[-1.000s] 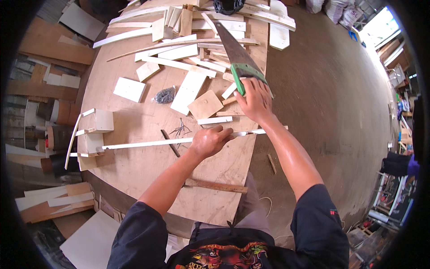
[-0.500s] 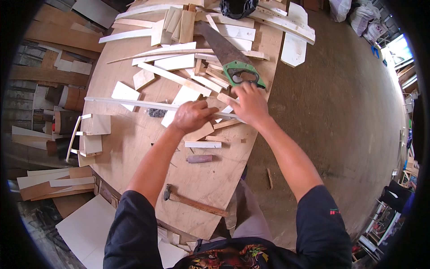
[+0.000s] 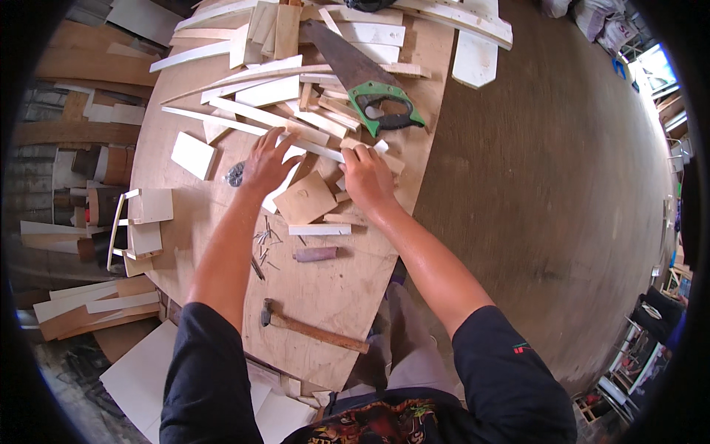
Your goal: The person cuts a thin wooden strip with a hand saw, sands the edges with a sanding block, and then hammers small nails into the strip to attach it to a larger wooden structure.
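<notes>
A long thin white wooden strip (image 3: 316,148) slants across the pile of offcuts. My right hand (image 3: 368,180) has its fingers closed round the strip's right end. Beside its middle, my left hand (image 3: 268,164) reaches over with the fingers spread; whether the fingertips touch the strip I cannot tell. Beyond my right hand lies a handsaw (image 3: 362,80) with a green and black handle. A square wood block (image 3: 305,197) rests between and just below my hands. Left of my left wrist is a small dark bundle (image 3: 235,174), partly covered.
Nearer me on the plywood table (image 3: 318,285) lie a hammer (image 3: 314,330), loose nails (image 3: 268,235) and a purplish cylindrical piece (image 3: 316,254). A small wooden box-like assembly (image 3: 150,214) stands at the left edge. Stacked boards (image 3: 96,307) lie beyond it.
The strip has moved farther from me onto the pile, its left end swinging away. My left hand has loosened and spread its fingers; my right hand has come down and left, away from the saw handle.
</notes>
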A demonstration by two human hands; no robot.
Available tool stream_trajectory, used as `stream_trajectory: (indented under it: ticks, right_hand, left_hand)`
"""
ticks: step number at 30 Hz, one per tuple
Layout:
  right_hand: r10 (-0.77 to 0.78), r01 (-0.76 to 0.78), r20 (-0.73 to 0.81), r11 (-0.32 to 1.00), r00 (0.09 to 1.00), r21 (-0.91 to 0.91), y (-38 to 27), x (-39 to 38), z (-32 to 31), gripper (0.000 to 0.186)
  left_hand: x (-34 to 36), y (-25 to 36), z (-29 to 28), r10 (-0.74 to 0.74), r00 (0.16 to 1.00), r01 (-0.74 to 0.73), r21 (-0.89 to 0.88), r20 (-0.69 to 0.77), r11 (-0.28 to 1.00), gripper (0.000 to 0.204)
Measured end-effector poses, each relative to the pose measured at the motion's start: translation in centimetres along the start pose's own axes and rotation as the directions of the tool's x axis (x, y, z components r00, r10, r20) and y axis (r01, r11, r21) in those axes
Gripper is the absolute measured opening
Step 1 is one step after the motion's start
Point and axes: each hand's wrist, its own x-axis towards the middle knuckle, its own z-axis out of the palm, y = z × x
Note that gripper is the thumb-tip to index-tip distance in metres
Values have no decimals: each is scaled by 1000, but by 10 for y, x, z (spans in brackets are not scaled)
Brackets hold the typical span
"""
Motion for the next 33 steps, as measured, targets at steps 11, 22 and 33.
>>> stream_trajectory:
  ticks: [11, 22, 33]
  right_hand:
    - [230, -195, -331, 971, 915, 135, 4, -205, -91, 33]
    - [576, -571, -265, 814, 773, 103, 74, -462, -87, 34]
    - [760, -759, -17, 648, 650, -52, 247, -662, 53, 39]
  left_hand:
    - [-110, 311, 24, -371, 928, 202, -881, 32, 428, 31]
    - [-247, 475, 201, -260, 722, 638, -762, 641, -108, 36]
    - [-317, 529, 484, -64, 469, 883, -465, 881, 73, 71]
